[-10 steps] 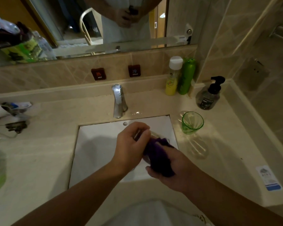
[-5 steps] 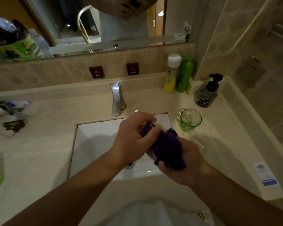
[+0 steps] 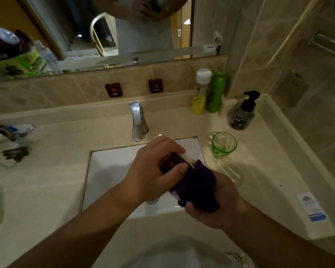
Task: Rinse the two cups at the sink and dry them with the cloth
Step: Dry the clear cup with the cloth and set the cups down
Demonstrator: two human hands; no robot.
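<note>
The drying step is in hand, on what looks like the second of the two cups. The left hand (image 3: 153, 171) is curled round a clear cup (image 3: 184, 158) held above the white sink (image 3: 112, 171), thumb on the near side and fingers wrapped over the far side; only part of the rim shows between the hands. The right hand (image 3: 215, 206) grips a purple cloth (image 3: 199, 188), bunched in its fingers and pushed against and, as far as can be told, into the mouth of the cup. The green cup (image 3: 223, 145) stands upright on the worktop (image 3: 46, 171) just right of the sink, near the black pump bottle (image 3: 242, 113), untouched by either hand; whether it is already dry cannot be told. No water runs from the tap (image 3: 137, 122).

My judgement is that the task is well along. The next move calls for turning the cup against the cloth so the inside wall and the base are wiped all round, with the left hand's grip kept firm, since wet clear plastic or glass could slip. Then the cup wants setting down upright on the worktop beside the green one
</note>
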